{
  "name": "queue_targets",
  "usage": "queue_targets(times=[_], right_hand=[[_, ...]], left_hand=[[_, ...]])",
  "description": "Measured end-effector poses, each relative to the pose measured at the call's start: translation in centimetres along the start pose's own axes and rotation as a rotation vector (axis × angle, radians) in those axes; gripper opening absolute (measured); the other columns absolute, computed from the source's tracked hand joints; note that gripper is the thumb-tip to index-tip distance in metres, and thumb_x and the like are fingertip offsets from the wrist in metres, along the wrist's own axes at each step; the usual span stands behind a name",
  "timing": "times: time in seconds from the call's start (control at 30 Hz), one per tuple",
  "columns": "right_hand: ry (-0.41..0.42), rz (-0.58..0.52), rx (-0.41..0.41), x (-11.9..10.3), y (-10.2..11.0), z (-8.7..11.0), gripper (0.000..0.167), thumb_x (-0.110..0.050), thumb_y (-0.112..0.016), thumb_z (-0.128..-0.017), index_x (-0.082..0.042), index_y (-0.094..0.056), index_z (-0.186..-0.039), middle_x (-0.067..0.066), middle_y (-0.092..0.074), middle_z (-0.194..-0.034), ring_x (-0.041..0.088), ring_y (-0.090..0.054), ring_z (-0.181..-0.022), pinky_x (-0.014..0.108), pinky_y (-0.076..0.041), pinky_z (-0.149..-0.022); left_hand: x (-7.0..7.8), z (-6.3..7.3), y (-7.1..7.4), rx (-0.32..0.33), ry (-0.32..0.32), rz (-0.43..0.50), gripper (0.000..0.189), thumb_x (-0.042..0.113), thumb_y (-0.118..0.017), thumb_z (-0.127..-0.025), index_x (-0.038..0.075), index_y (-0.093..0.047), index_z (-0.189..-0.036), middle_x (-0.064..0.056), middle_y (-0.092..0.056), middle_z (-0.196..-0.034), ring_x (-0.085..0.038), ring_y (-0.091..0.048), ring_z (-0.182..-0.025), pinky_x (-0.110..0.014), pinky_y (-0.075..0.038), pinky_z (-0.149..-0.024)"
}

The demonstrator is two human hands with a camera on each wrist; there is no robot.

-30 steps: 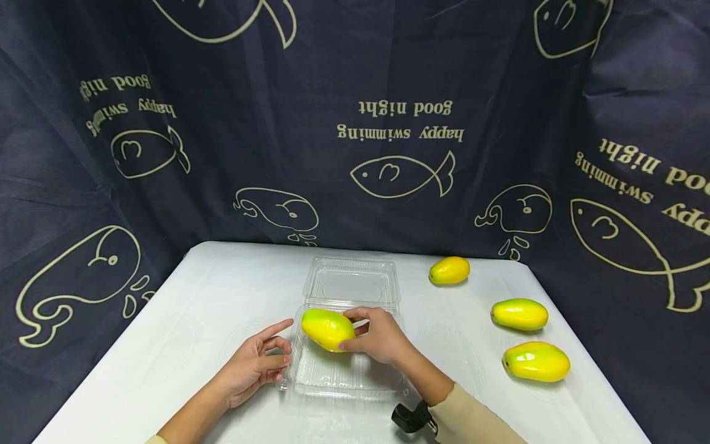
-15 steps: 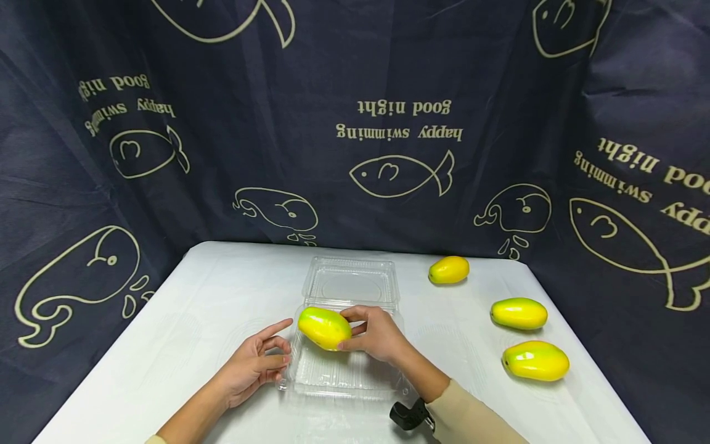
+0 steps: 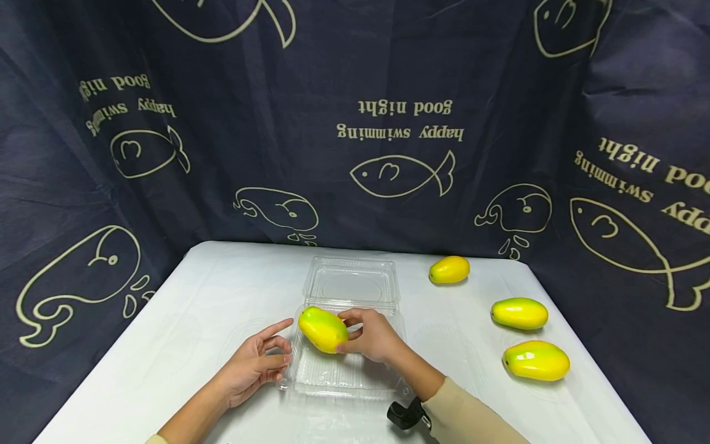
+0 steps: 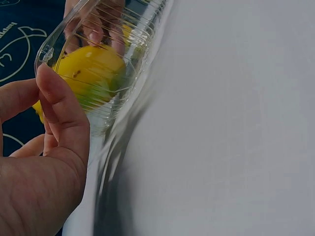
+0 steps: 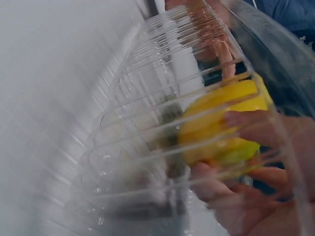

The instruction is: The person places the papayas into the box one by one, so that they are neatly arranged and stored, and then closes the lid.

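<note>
A yellow-green papaya (image 3: 323, 330) is gripped at its right end by my right hand (image 3: 373, 335), thumb in front and fingers behind. It is tilted over the ribbed base of a clear plastic clamshell box (image 3: 333, 377); whether it touches the base cannot be told. Through the transparent wall, the right wrist view shows the papaya (image 5: 221, 123) and the curled fingers. My left hand (image 3: 249, 369) is at the box's left edge, index finger stretched out. In the left wrist view this hand (image 4: 54, 142) pinches the rim between thumb and finger.
The box's lid (image 3: 352, 280) lies folded open toward the back. On the right of the white-covered table (image 3: 183, 320) are three more papayas: one at the back (image 3: 449, 270), one in the middle (image 3: 519, 313) and one nearer (image 3: 536, 361). A dark printed curtain (image 3: 399, 216) hangs behind.
My right hand has shifted the papaya slightly left, and its right end has tipped a little lower toward me. The left hand stays at the box's edge.
</note>
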State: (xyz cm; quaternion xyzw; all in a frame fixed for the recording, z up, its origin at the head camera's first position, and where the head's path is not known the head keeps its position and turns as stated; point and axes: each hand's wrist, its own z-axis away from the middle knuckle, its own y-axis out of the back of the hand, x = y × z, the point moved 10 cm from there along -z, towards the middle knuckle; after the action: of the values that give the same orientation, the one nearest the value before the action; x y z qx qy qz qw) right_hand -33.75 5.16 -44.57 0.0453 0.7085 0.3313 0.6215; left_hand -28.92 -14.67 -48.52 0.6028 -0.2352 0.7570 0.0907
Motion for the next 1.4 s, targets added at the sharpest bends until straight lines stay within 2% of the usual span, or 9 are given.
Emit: queue_targets(times=[0.33,0.6,0.93,1.4], right_hand=[[-0.041,-0.026,0.013,0.39,-0.03,-0.06,0.060,-0.013,-0.091,-0.076,-0.012,-0.065,-0.130,0.016,-0.069,-0.117,0.027,-0.076,-0.091,0.032,-0.064,-0.076],[-0.042,-0.011,0.040,0.35,0.01,-0.03,0.060,-0.019,-0.090,-0.078,-0.006,-0.066,-0.131,0.017,-0.071,-0.119,0.023,-0.074,-0.090,0.030,-0.062,-0.074],[-0.016,-0.049,0.045,0.18,-0.13,-0.18,0.056,-0.013,-0.090,-0.077,-0.002,-0.066,-0.126,0.019,-0.069,-0.120,0.030,-0.075,-0.096,0.032,-0.064,-0.077],[-0.042,-0.036,0.053,0.32,-0.16,-0.13,0.054,-0.013,-0.091,-0.077,-0.001,-0.068,-0.123,0.017,-0.070,-0.121,0.028,-0.075,-0.098,0.030,-0.064,-0.076]], left_hand=[[-0.03,-0.03,0.05,-0.010,-0.006,0.002,0.088,0.001,-0.069,-0.095,0.009,-0.015,-0.164,0.004,-0.056,-0.105,-0.008,-0.058,-0.070,-0.017,-0.057,-0.064],[0.01,-0.05,0.04,-0.009,-0.010,-0.005,0.085,-0.001,-0.066,-0.096,0.009,-0.016,-0.164,0.003,-0.056,-0.105,-0.008,-0.058,-0.070,-0.017,-0.057,-0.064],[0.02,-0.08,0.07,-0.008,-0.012,-0.011,0.085,-0.002,-0.065,-0.095,0.008,-0.016,-0.164,0.003,-0.055,-0.105,-0.008,-0.058,-0.070,-0.017,-0.057,-0.064],[-0.03,-0.20,0.32,0.013,-0.015,-0.012,0.084,-0.005,-0.063,-0.095,0.008,-0.016,-0.164,0.003,-0.055,-0.104,-0.007,-0.058,-0.069,-0.018,-0.057,-0.062]])
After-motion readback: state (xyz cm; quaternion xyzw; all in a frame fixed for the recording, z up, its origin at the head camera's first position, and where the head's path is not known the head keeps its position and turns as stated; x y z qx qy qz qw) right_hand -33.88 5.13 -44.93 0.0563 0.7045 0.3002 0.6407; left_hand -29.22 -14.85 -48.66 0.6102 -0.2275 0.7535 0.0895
